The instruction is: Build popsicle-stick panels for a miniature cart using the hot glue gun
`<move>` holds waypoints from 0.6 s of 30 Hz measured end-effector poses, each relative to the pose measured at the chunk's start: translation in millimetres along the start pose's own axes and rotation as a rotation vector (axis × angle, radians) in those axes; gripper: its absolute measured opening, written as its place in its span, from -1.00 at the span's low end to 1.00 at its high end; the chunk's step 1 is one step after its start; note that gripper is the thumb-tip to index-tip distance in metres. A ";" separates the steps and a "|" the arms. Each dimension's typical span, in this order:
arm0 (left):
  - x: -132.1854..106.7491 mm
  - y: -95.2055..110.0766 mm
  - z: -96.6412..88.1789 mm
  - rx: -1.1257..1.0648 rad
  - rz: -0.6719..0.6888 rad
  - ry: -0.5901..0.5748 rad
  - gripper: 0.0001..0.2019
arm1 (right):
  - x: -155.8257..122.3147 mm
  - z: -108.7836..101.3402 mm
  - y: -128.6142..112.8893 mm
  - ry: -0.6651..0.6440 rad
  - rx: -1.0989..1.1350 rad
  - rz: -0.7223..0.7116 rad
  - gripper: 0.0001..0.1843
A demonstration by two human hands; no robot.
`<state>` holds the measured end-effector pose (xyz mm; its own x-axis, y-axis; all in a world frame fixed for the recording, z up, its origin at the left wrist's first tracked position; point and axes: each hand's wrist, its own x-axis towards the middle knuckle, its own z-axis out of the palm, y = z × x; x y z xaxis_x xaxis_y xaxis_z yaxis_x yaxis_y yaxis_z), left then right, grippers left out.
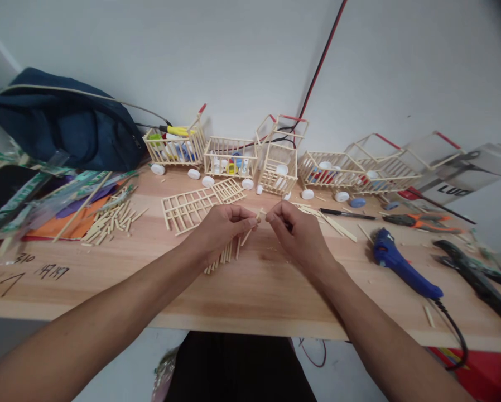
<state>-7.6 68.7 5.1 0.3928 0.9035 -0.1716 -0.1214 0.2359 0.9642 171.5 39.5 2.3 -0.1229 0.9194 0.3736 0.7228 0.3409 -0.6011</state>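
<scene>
Your left hand (225, 223) pinches a thin, pale wooden stick (250, 230) above the middle of the smooth wooden worktop (254, 301). Your right hand (296, 234), fingers curled together, sits just beside the stick's upper end. A glossy blue glue gun (396, 262) lies near the right edge. Black handwriting (23, 258) reads "310" at the front left corner, and a card (453, 190) at the back right reads "LUD".
</scene>
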 end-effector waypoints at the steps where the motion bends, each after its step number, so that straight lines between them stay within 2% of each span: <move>1: 0.0 -0.2 -0.1 0.001 0.003 -0.001 -0.83 | -0.1 0.0 0.1 -0.001 0.000 0.001 -0.79; 18: 0.0 -1.4 -0.8 0.017 0.016 -0.009 -0.76 | -0.5 -0.5 -0.1 0.004 -0.010 0.004 -0.80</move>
<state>-8.2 68.7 3.5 0.3992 0.9039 -0.1539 -0.1127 0.2149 0.9701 171.8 38.9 2.6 -0.1169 0.9199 0.3743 0.7298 0.3352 -0.5959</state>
